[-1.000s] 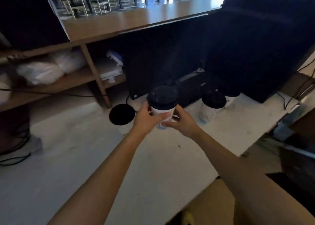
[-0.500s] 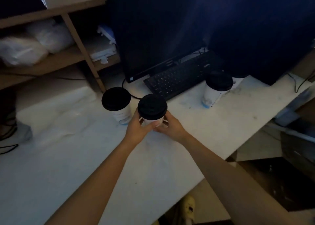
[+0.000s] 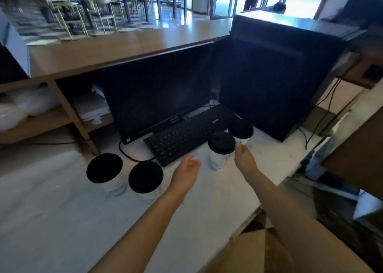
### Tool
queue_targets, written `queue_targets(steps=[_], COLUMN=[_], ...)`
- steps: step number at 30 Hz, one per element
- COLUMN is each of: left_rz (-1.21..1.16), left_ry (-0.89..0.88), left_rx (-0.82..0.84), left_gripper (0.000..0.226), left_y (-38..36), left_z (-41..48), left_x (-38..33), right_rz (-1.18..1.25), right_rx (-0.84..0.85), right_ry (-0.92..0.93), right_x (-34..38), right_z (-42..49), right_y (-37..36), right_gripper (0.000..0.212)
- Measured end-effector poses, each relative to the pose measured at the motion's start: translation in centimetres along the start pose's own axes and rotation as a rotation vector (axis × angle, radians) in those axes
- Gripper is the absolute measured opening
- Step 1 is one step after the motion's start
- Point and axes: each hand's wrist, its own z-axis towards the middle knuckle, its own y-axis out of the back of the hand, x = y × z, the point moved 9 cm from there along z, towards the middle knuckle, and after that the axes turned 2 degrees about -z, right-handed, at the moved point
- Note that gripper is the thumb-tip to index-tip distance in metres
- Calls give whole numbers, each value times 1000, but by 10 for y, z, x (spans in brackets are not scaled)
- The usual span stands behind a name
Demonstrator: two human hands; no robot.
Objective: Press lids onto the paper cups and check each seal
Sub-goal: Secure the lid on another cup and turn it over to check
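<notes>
Several white paper cups with black lids stand on the white counter (image 3: pixel 62 221). Two are at the left: one cup (image 3: pixel 105 172) and, just right of it, a second cup (image 3: pixel 145 178). Two more stand at the right by the keyboard: a nearer cup (image 3: pixel 220 148) and a farther cup (image 3: pixel 240 130). My left hand (image 3: pixel 186 174) hovers open between the second cup and the nearer right cup, touching neither. My right hand (image 3: pixel 243 158) is open just right of the nearer right cup, its fingertips close to the cup's lid.
A black keyboard (image 3: pixel 186 134) and a dark monitor (image 3: pixel 157 94) sit behind the cups, with a black box (image 3: pixel 273 80) to the right. Wooden shelves (image 3: pixel 41 123) with white bags are at the left. The counter edge (image 3: pixel 248 223) runs along the right.
Both hands have let go of the cup they held; it now stands beside the leftmost cup. The hands moved right toward the nearer right cup. The camera tilted up.
</notes>
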Motion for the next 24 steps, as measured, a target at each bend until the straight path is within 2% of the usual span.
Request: queue_targets(steps=[4, 9, 13, 16, 21, 24], left_rz=[-82, -101, -36, -30, 2, 5], left_ry=[-35, -1, -27, -87, -117, -94], left_rx=[-29, -194, -336, -402, -403, -259], left_gripper=[51, 40, 36, 32, 32, 37], left_y=[-44, -46, -41, -44, -44, -48], left_z=[57, 70, 75, 81, 88, 95], left_x=[-45, -18, -12, -11, -6, -10], right_rz=[69, 104, 99, 136, 258, 303], right_rx=[83, 123, 207, 312, 326, 266], right_ry=[143, 183, 228, 229, 179, 158], right_x=[18, 5, 19, 24, 14, 12], right_z=[15, -2, 22, 35, 36, 21], right_y=[-14, -30, -39, -56, -62, -53], right_gripper=[39, 17, 31, 31, 26, 22])
